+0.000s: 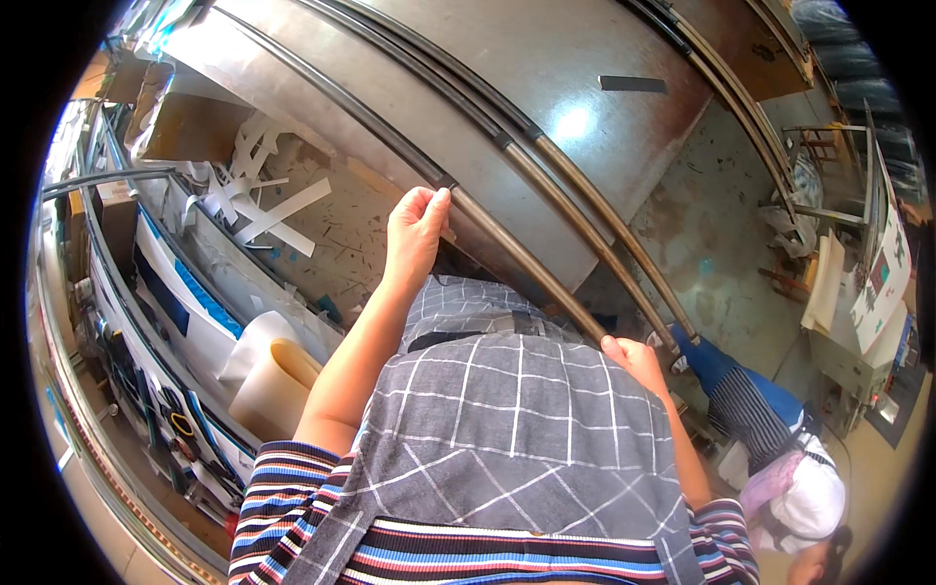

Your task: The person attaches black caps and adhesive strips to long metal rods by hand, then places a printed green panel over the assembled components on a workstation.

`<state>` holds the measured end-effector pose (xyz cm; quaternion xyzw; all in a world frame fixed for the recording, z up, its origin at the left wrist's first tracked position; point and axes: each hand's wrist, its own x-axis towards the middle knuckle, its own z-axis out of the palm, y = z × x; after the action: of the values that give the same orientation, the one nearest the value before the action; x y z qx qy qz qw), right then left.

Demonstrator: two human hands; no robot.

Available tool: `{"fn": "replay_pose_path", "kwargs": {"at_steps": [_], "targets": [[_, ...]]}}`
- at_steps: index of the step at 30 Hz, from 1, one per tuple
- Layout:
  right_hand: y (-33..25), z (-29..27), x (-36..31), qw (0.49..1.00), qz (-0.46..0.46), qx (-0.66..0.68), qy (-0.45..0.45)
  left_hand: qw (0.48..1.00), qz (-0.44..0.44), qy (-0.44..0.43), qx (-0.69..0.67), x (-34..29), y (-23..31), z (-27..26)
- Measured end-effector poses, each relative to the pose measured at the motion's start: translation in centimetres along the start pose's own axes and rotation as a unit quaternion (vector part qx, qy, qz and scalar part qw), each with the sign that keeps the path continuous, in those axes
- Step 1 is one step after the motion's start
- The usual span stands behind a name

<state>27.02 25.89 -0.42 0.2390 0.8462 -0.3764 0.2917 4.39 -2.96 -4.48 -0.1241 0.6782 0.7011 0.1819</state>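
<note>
Rod [526, 256] of black and bronze, long and slim, runs slantwise over the near side of the shiny grey table [639, 136], its black stretch toward the far left and its bronze end reaching past the tabletop to us. We have 2 hands at it: our left hand [414, 229] sits beside the step where black meets bronze, fingers curled, thumb and forefinger pressed together at the rod's edge and seeming to pinch it; our right hand [636, 361] is at the bronze end, thumb against it, though we cannot tell how the fingers underneath are set. We judge it stiff lengthwise but likely to whip a little, light for its length, and rather slippery on that smooth bronze; the curve we see may be only the lens. Our best hold would be 1 hand by the step and 1 close to the end, so the far length does not tip. Just beyond lie 2 similar rods, the nearer rod [570, 214] and the farther rod [604, 217], close enough to knock; past them a black strip [633, 85] rests flat. Off the table's right edge, the floor [673, 239] gives some room, but a co-worker [770, 419] stands by the rod ends, while white scraps [288, 219] litter our left.
</note>
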Motion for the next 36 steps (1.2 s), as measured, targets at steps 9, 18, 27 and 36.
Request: {"fn": "replay_pose_path", "kwargs": {"at_steps": [9, 18, 27, 36], "targets": [[0.2, 0.6, -0.5, 1.000, 0.015, 0.012, -0.004, 0.998, -0.024, 0.050, -0.007, 0.0, -0.5, -0.4], [-1.2, -2.6, -2.7, 0.989, -0.085, 0.020, -0.117, 0.974, -0.100, -0.045, -0.200, -2.2, 0.2, -0.3], [-17.5, 2.4, 8.3, 0.928, -0.140, 0.310, -0.152, 0.972, -0.141, -0.069, -0.176, -7.4, 1.3, 1.5], [-18.2, 3.4, 9.0, 0.929, -0.084, 0.324, -0.156, 0.992, -0.106, -0.063, -0.032, -8.3, 3.2, -1.2]]}}
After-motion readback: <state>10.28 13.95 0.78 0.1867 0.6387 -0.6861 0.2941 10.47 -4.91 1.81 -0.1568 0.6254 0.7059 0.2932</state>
